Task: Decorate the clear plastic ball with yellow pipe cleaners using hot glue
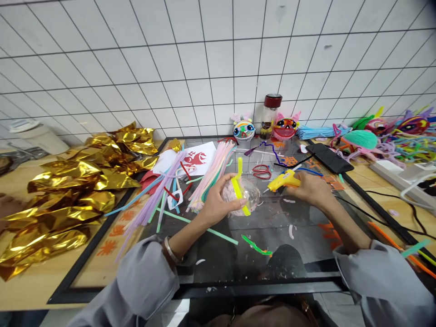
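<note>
Bright, even light glints off the gold foil (76, 175) and reflects in the glossy tabletop (309, 218). Wide-angle distortion slants the wall tiles (218, 54) toward the sides; the top right corner is dark.

- Crumpled gold foil sheets (102, 168), nine o'clock in view, looked glossy and metallic.
- The yellow pistol-shaped plastic glue gun (283, 180), three o'clock, looked smooth.
- The clear rounded plastic-looking ball (252, 197), near four o'clock, was shiny.
</note>
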`<state>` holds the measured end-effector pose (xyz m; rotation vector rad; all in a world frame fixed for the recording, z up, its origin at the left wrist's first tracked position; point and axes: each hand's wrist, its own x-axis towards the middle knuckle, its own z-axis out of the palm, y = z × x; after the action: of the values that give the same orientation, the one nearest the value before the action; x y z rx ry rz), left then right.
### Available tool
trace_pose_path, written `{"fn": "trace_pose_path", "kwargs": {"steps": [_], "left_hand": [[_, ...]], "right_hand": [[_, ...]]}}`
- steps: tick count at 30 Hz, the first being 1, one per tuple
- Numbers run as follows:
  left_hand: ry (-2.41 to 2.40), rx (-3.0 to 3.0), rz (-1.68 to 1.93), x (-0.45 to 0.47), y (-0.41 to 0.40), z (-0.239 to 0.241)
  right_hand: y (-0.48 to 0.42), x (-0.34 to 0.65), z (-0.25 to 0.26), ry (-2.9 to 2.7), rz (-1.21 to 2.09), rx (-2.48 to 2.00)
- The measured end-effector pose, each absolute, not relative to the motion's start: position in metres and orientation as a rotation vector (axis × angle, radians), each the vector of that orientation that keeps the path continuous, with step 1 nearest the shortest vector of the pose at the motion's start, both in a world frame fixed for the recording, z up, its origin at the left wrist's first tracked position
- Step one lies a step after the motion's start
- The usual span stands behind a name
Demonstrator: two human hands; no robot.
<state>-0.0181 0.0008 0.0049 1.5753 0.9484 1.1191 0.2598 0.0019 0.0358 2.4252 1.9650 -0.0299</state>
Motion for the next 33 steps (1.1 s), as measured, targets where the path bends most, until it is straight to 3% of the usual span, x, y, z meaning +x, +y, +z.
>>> {"fn": "trace_pose_path", "kwargs": {"steps": [4,11,33], "left_hand": [[0.946,1.583,1.115,-0.017,0.000,0.005],[0.922,1.564,1.127,-0.016,0.000,0.005],[0.890,1.549,1.060,-0.015,-0.005,0.004]], "right_hand": [[0.000,0.260,0.037,2.237,0.090,2.769],[-0.017,0.237,0.031,2.915,0.098,2.725],[-0.029,0.222,0.034,3.033,0.158,2.631]]}}
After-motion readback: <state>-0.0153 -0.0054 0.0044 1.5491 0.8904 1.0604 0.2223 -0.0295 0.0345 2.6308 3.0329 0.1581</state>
